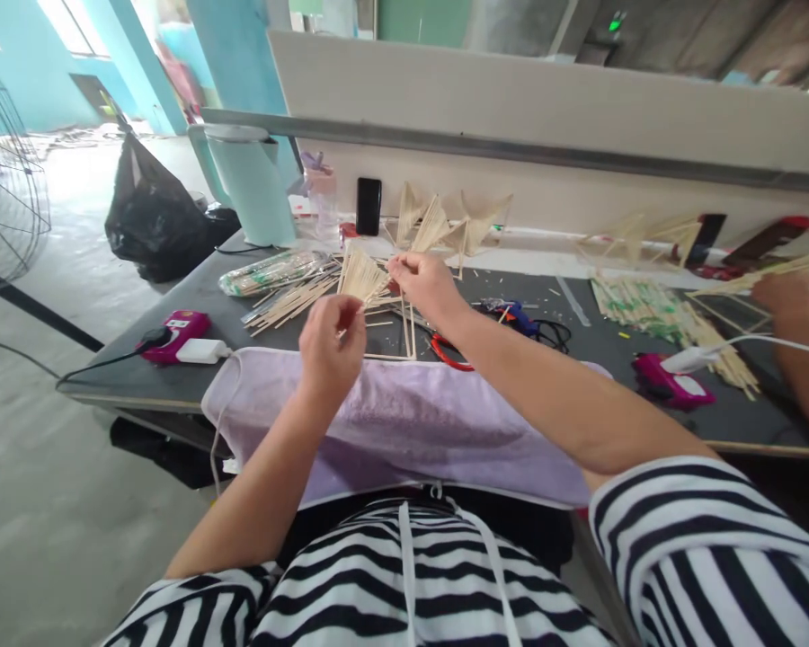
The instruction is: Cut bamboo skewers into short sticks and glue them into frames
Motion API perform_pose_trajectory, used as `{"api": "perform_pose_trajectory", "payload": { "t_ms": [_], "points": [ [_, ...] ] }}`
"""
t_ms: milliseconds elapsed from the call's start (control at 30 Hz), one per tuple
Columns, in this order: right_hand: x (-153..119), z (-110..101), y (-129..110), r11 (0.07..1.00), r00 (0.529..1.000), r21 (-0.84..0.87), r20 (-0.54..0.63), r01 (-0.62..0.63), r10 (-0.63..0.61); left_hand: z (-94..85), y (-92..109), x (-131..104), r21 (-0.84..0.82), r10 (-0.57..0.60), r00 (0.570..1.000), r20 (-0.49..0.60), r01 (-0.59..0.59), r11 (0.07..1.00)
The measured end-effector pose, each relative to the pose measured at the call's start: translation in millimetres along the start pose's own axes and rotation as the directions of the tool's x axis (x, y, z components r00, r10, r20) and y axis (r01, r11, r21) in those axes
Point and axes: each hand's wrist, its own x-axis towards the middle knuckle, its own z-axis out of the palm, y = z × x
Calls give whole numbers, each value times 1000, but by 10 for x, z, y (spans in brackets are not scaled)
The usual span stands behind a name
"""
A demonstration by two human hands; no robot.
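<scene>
In front of me on the dark table stands a stick model (pixel 362 275), made of thin pale wooden sticks laid side by side in a twisted fan, with a straight stick frame around its lower right. My left hand (pixel 332 343) is closed in a pinch at the fan's lower front edge. At its right edge, the thumb and fingers of my right hand (pixel 426 282) are pinched together. The exact contact points are partly hidden behind the fingers. Red-handled pliers or scissors (pixel 450 354) lie below my right forearm, near a blue glue gun (pixel 518 318).
Loose sticks (pixel 297 301) and a plastic-wrapped stick bundle (pixel 273 272) lie left. Finished-looking fan models (pixel 431 225), a phone (pixel 368 207) and a turquoise jug (pixel 249 184) stand behind. A purple power strip (pixel 187 334) is at left; a co-worker's hand (pixel 792 301) is at right.
</scene>
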Motion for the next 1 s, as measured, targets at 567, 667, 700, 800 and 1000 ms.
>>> {"api": "perform_pose_trajectory", "payload": {
  "t_ms": [567,667,700,800,1000],
  "points": [
    [66,171,190,998,997,-26,59,50,-48,679,-471,-15,161,-172,791,587,93,982],
    [-126,109,353,999,999,-24,3,36,-36,708,-457,-13,189,-209,766,607,117,975],
    [-206,86,434,999,1000,-35,-14,17,-18,711,-453,-20,189,-218,762,610,127,974],
    [-441,28,700,990,990,-54,47,-128,130,713,-448,-48,162,-219,778,589,152,975],
    [-640,-11,835,804,734,49,444,-592,513,712,-428,-38,112,-238,791,563,212,971]
  ]
}}
